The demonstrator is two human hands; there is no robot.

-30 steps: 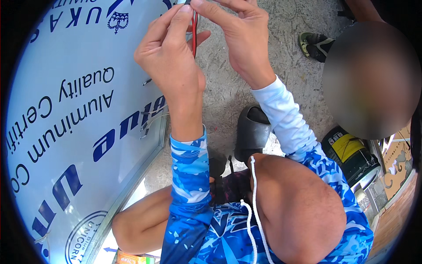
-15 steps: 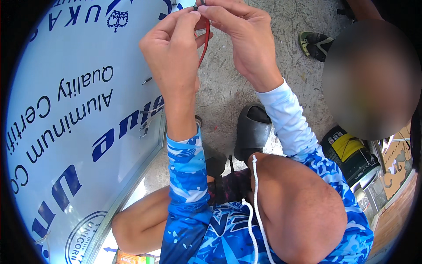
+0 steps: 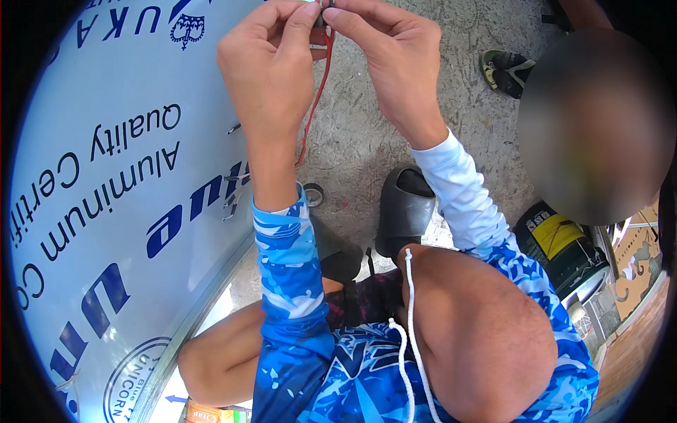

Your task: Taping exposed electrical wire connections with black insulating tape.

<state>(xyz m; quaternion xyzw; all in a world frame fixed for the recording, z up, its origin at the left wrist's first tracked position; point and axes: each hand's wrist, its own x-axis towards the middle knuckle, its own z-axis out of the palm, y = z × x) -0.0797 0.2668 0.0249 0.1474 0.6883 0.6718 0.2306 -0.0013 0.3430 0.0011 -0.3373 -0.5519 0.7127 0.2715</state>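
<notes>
Close to the upper edge, my left hand (image 3: 268, 77) and my right hand (image 3: 402, 67) meet fingertip to fingertip. Both are closed in a pinch on a small dark piece (image 3: 324, 15) at the end of a thin red wire (image 3: 316, 99); whether it is tape or a connector I cannot make out. The wire hangs from between the hands and runs down beside my left wrist. Part of the pinched end is covered by my fingers.
A large white printed panel (image 3: 106, 190) takes up the left side. On the concrete floor (image 3: 352, 141) lies a roll of tape (image 3: 313, 195) near my dark slipper (image 3: 406, 211). At right are a person's sandaled foot (image 3: 508, 72) and a dark green bucket (image 3: 553, 240).
My left hand and forearm have shifted slightly left. More of the red wire now hangs free, and the tape roll on the floor has come into fuller view.
</notes>
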